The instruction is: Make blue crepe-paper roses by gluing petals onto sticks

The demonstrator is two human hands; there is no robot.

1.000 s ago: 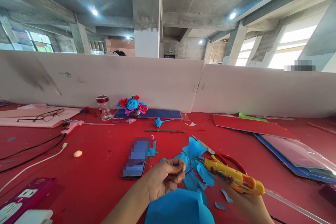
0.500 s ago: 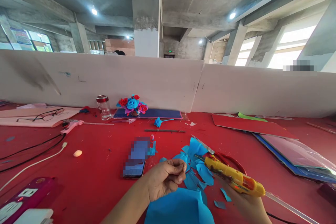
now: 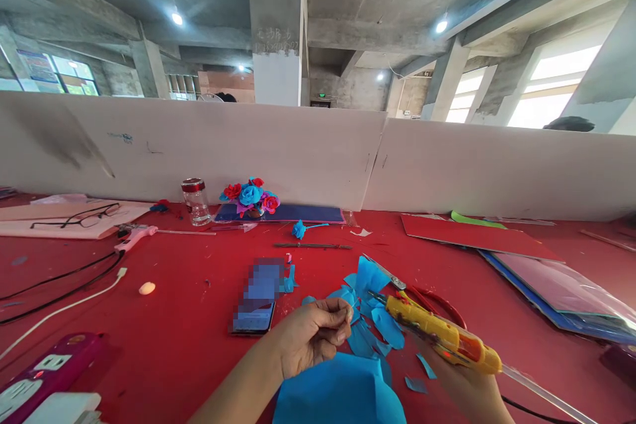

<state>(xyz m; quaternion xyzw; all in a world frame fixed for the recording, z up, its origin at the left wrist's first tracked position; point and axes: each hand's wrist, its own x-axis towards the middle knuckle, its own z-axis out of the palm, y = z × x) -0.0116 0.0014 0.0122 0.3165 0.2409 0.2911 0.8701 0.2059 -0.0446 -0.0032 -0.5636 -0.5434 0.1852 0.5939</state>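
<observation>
Gripping the yellow glue gun point(image 3: 440, 338) in my right hand point(image 3: 467, 394), low and right of centre in the frame, I have my fingers wrapped tight around its handle. Its nozzle points up and to the left, over the blue paper scraps point(image 3: 377, 328). A clear glue stick point(image 3: 546, 394) juts from its back toward the lower right corner. My left hand point(image 3: 311, 338) sits just left of the nozzle, near it but apart. The fingers are curled in and the thumb is pressed against the fingertips in a pinch, and I cannot tell what, if anything, is caught between them. Under both wrists, at the bottom centre, lies a large blue sheet point(image 3: 338, 394) on the red table point(image 3: 173, 338). Just beyond the scraps lie scissors point(image 3: 392, 277) with red handles, partly behind the gun. A phone point(image 3: 256, 308) lies flat to the left of my left hand. Farther back, against the white partition point(image 3: 298, 159), a bunch of red and blue paper flowers point(image 3: 250, 197) stands beside a glass jar point(image 3: 195, 202). A single blue flower point(image 3: 299, 230) on a stem lies in front of them. At the left edge, spectacles point(image 3: 74, 217) rest on a pale board, a pink glue gun point(image 3: 134, 237) lies near them, and a power strip point(image 3: 44, 374) fills the lower left corner. Coloured sheets point(image 3: 546, 278) are stacked at the right.
</observation>
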